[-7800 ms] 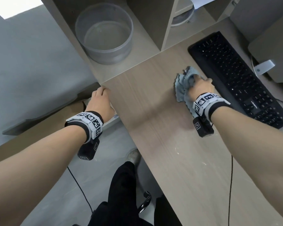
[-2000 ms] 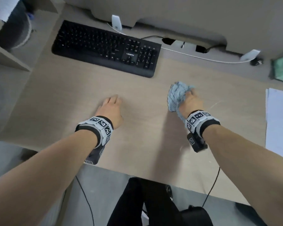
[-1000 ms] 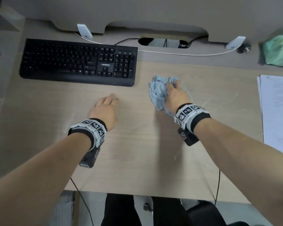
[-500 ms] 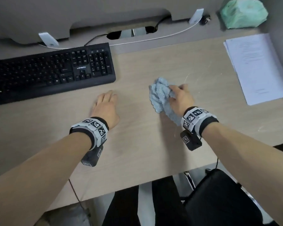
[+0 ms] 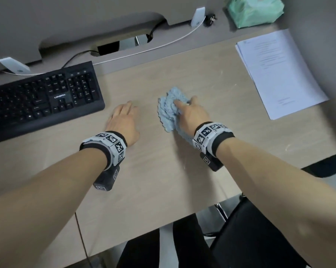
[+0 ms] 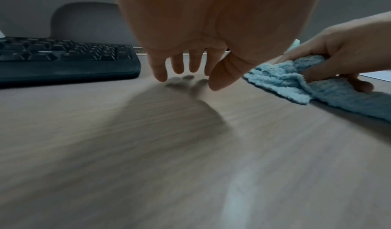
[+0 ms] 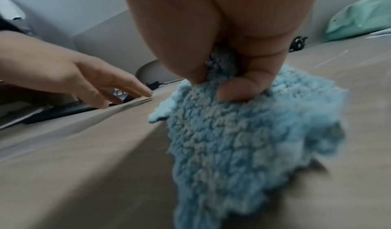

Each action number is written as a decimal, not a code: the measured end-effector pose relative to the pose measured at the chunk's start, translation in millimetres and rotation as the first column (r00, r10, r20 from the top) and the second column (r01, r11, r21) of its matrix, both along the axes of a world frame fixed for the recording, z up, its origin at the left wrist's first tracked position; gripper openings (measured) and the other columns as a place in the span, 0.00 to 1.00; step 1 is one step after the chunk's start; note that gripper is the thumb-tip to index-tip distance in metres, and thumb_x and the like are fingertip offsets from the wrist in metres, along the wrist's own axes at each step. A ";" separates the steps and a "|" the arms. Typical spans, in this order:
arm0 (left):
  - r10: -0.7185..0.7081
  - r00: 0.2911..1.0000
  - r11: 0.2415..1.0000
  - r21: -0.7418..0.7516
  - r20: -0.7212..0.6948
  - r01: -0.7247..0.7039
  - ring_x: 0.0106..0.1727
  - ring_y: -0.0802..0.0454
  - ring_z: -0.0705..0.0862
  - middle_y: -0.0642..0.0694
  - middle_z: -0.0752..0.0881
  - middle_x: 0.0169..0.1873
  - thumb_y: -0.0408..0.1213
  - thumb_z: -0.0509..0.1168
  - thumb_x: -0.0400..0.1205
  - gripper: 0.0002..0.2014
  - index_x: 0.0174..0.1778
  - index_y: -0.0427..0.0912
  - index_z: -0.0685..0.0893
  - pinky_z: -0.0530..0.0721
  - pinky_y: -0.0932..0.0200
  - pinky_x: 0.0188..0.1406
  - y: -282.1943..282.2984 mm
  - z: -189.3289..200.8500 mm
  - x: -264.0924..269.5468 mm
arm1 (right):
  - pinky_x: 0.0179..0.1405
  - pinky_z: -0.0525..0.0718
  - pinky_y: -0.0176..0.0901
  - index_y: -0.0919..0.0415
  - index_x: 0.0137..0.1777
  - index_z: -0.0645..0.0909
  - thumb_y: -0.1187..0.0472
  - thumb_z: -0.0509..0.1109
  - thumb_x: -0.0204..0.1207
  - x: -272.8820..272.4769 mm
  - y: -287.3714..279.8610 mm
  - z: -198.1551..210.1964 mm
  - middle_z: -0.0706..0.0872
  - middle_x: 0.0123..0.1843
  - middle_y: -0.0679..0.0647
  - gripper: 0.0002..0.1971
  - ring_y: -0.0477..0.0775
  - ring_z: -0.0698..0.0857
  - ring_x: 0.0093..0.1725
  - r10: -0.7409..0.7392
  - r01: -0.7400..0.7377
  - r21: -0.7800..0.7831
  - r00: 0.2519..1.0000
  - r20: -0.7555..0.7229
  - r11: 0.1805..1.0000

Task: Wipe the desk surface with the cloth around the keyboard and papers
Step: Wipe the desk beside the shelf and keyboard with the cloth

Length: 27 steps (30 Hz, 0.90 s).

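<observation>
A fluffy light-blue cloth [image 5: 168,109] [image 7: 232,140] [image 6: 296,80] lies bunched on the wooden desk [image 5: 163,180], between the black keyboard [image 5: 41,101] [image 6: 63,60] at the left and a stack of white papers [image 5: 279,74] at the right. My right hand [image 5: 190,113] [image 7: 222,75] grips the cloth and presses it on the desk. My left hand [image 5: 124,120] [image 6: 186,72] hovers just above the desk beside the keyboard's right end, fingers straight and holding nothing.
A green packet [image 5: 254,10] sits at the back right. A white cable [image 5: 147,48] and a black cable [image 5: 74,57] run along the back near a cutout. The desk's front edge [image 5: 144,235] is near my legs and a black chair [image 5: 260,235].
The view has swung right along the desk, from the shelf end past the keyboard toward the papers. My right hand has kept wiping with the cloth; my left hand has moved from the desk's left edge to beside the keyboard.
</observation>
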<state>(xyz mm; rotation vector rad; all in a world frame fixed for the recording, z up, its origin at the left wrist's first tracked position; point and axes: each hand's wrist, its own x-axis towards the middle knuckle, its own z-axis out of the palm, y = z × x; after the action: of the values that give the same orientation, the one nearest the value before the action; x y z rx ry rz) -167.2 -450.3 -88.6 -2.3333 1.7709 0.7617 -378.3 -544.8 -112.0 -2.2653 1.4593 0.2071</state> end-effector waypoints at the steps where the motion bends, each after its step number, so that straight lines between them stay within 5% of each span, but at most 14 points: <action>1: 0.005 1.000 1.000 0.000 0.001 -0.005 0.83 0.42 0.54 0.46 0.55 0.85 0.29 0.64 0.69 0.41 0.82 0.45 0.62 0.62 0.44 0.81 -6.1 -0.2 -2.1 | 0.43 0.88 0.52 0.45 0.73 0.70 0.54 0.67 0.76 -10.6 -11.0 0.6 0.70 0.61 0.61 0.25 0.63 0.83 0.37 -0.036 0.036 -0.015 0.999 0.008 0.999; 7: 0.024 1.000 1.000 -0.005 0.020 -0.024 0.83 0.40 0.55 0.44 0.56 0.85 0.29 0.64 0.69 0.40 0.81 0.43 0.63 0.64 0.43 0.80 -30.2 -3.1 -7.9 | 0.58 0.83 0.53 0.50 0.73 0.74 0.65 0.61 0.78 -59.5 -92.4 3.3 0.67 0.73 0.67 0.23 0.70 0.83 0.51 -0.408 0.404 -0.066 0.910 -0.070 0.913; 10: 0.043 0.999 0.999 0.011 0.028 -0.043 0.83 0.40 0.55 0.43 0.55 0.85 0.29 0.65 0.69 0.40 0.81 0.44 0.63 0.64 0.42 0.80 -37.5 -4.2 -13.3 | 0.58 0.82 0.54 0.51 0.76 0.71 0.64 0.64 0.78 -26.6 -88.4 6.8 0.66 0.76 0.68 0.26 0.71 0.83 0.58 -0.315 0.314 -0.016 0.947 -0.072 0.949; 13: 0.055 0.997 0.998 0.031 0.061 -0.057 0.82 0.39 0.55 0.42 0.56 0.84 0.31 0.65 0.69 0.39 0.79 0.44 0.63 0.65 0.42 0.78 -42.1 -5.1 -18.4 | 0.50 0.87 0.52 0.47 0.76 0.69 0.65 0.66 0.76 -10.6 -65.7 7.5 0.67 0.70 0.63 0.29 0.66 0.85 0.45 -0.109 0.111 0.031 0.993 -0.036 0.993; 21: -0.021 0.992 0.997 0.074 0.121 0.012 0.81 0.41 0.56 0.45 0.55 0.85 0.34 0.64 0.70 0.40 0.81 0.46 0.62 0.71 0.43 0.74 -41.7 -2.3 -13.4 | 0.54 0.82 0.53 0.52 0.75 0.73 0.67 0.63 0.79 -54.8 -131.7 14.5 0.64 0.75 0.66 0.24 0.69 0.84 0.54 -0.430 0.431 -0.013 0.898 -0.092 0.902; 24: -0.035 0.993 0.997 0.076 0.109 0.027 0.82 0.41 0.56 0.46 0.55 0.85 0.34 0.64 0.70 0.40 0.82 0.46 0.62 0.71 0.44 0.75 -42.0 -0.4 -9.6 | 0.55 0.84 0.53 0.53 0.71 0.74 0.69 0.62 0.77 -11.1 -126.3 18.2 0.64 0.73 0.65 0.23 0.68 0.85 0.50 -0.298 0.299 -0.001 0.952 -0.064 0.954; 27: -0.039 0.995 0.995 0.090 0.091 0.031 0.82 0.41 0.56 0.46 0.56 0.85 0.34 0.64 0.71 0.40 0.83 0.46 0.62 0.69 0.45 0.76 -44.1 2.0 -8.0 | 0.46 0.84 0.53 0.51 0.69 0.74 0.66 0.64 0.75 29.7 -84.1 19.5 0.64 0.71 0.64 0.23 0.65 0.82 0.40 0.028 -0.028 0.042 1.000 -0.007 0.999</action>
<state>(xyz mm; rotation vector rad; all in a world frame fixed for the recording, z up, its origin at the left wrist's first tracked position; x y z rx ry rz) -175.3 -494.4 -86.6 -2.2371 1.6987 0.6996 -348.5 -628.9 -92.5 -2.2549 1.4146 0.2520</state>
